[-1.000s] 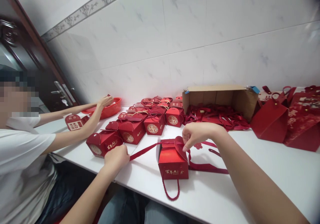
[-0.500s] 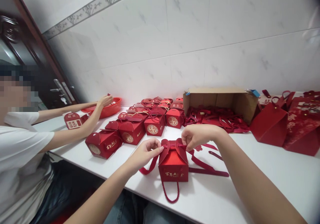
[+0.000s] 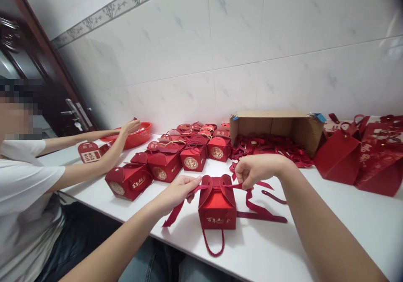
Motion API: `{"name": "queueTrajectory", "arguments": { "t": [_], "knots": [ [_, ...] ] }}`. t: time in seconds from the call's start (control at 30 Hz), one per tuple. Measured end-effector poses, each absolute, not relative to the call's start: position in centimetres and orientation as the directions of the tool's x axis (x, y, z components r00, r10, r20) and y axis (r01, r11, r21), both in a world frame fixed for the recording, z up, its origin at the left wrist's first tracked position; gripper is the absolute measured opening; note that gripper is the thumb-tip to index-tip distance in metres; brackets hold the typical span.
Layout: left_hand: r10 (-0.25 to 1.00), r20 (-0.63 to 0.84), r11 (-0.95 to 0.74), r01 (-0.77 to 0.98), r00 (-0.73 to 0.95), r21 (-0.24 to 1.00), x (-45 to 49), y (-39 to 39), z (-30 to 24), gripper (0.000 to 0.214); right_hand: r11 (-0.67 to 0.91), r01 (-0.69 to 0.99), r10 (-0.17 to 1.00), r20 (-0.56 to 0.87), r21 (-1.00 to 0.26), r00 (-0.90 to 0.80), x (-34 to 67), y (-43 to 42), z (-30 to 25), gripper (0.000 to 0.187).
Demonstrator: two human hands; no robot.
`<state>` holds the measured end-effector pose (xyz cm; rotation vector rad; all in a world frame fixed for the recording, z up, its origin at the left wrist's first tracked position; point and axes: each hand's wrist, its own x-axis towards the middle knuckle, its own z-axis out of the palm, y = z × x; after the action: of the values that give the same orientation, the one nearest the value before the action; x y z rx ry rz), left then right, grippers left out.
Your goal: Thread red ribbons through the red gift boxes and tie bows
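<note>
A small red gift box (image 3: 217, 217) with gold characters stands upright on the white table, its top flaps folded together. A dark red ribbon (image 3: 172, 215) runs through the flaps at the top. To the left of the box, my left hand (image 3: 180, 191) pinches the ribbon, and a loose end hangs below it. On the other side, my right hand (image 3: 254, 171) is closed on the ribbon too, its tail trailing onto the table. The stretch between my hands is taut. A twisted red cord loop (image 3: 214, 252) lies in front of the box.
Several finished-looking red boxes (image 3: 165, 164) stand behind on the left. A cardboard box (image 3: 277, 120) with a heap of red ribbons is at the back, red bags (image 3: 338, 156) at right. A person's arms (image 3: 110, 154) reach to a red basin (image 3: 143, 136).
My hands have moved apart, left hand leftward and right hand slightly rightward, drawing the ribbon out on both sides of the box. The left ribbon loop now hangs as a loose end.
</note>
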<state>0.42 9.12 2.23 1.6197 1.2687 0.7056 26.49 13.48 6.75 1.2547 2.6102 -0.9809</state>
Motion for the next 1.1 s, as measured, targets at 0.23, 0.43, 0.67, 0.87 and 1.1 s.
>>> {"name": "queueTrajectory", "arguments": {
  "t": [0.23, 0.43, 0.67, 0.87, 1.1],
  "knots": [
    [0.93, -0.186, 0.015, 0.472, 0.318, 0.881, 0.3, 9.4, 0.8, 0.05, 0.456, 0.791, 0.742, -0.316, -0.408, -0.591, 26.1, 13.7, 6.1, 0.01],
    [0.933, -0.185, 0.064, 0.362, 0.309, 0.93, 0.1, 9.6, 0.8, 0.049, 0.472, 0.779, 0.81, -0.144, -0.412, -0.568, 25.4, 13.0, 6.4, 0.016],
    [0.929, -0.189, 0.049, 0.402, 0.317, 0.914, 0.1, 10.3, 1.4, 0.051, 0.469, 0.883, 0.875, 0.143, -0.009, -0.463, 24.0, 10.2, 4.7, 0.019],
    [0.922, -0.196, 0.018, 0.472, 0.332, 0.881, 0.4, 11.3, 0.0, 0.056, 0.46, 0.865, 0.692, 0.53, 0.2, -0.49, 24.5, 9.6, -3.7, 0.021],
    [0.964, 0.183, -0.26, 0.545, 0.193, 0.797, 0.0, 10.6, -1.9, 0.049, 0.439, 0.89, 0.742, 0.609, -0.125, -0.281, 24.4, 8.4, -5.6, 0.006]
  ]
}}
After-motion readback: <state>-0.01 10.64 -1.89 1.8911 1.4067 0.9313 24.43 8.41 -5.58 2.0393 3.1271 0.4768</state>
